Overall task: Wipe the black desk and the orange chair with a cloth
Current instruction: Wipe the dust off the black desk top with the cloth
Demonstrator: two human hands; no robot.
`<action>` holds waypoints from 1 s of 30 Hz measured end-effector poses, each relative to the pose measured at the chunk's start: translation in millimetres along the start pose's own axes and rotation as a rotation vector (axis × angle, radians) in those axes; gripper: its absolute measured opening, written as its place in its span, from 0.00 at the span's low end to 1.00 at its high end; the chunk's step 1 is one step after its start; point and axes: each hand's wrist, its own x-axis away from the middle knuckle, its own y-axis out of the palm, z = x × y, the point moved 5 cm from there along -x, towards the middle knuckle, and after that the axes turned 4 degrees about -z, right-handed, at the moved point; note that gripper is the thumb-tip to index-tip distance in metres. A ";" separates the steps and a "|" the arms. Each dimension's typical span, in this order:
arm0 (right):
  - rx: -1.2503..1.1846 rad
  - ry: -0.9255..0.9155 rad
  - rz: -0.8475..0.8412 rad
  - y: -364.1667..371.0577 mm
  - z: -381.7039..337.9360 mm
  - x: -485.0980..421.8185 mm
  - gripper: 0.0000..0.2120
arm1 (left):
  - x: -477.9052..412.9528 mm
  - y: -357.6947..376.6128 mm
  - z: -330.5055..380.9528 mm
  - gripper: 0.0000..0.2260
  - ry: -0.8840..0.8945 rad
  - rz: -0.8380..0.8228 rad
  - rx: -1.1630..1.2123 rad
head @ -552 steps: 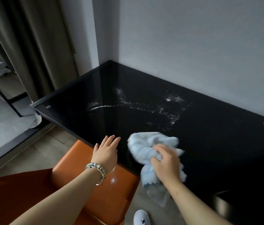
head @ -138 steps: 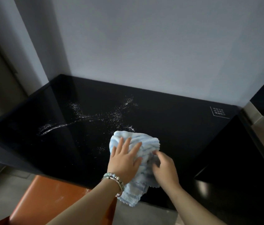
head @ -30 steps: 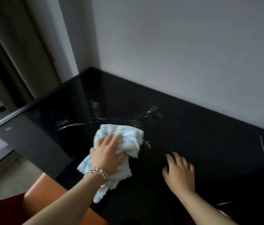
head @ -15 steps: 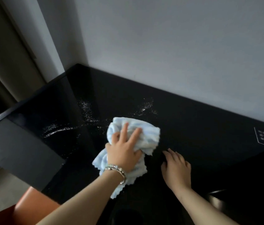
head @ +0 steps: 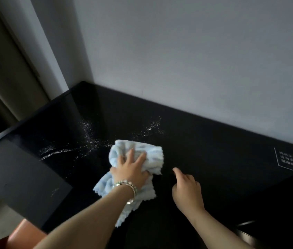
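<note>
On the bench [head: 214,146], the left hand [head: 130,170] is gripping the cloth [head: 151,157]; the right hand [head: 187,189], loosely curled, is holding nothing.

The left hand [head: 130,170], fingers bent over the bunched cloth [head: 149,155], hides the cloth's middle and its own thumb. All but one finger of the right hand [head: 187,189] curl out of sight. Only a corner of the orange chair [head: 21,236] shows, the rest lying under the black desk [head: 205,141] and past the picture's bottom edge, and the white printed label [head: 288,161] at the desk's right end is too small to read.
</note>
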 end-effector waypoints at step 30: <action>-0.062 0.309 0.129 -49.3 76.9 -104.2 0.32 | -69.7 -0.6 118.5 0.28 0.329 0.153 0.040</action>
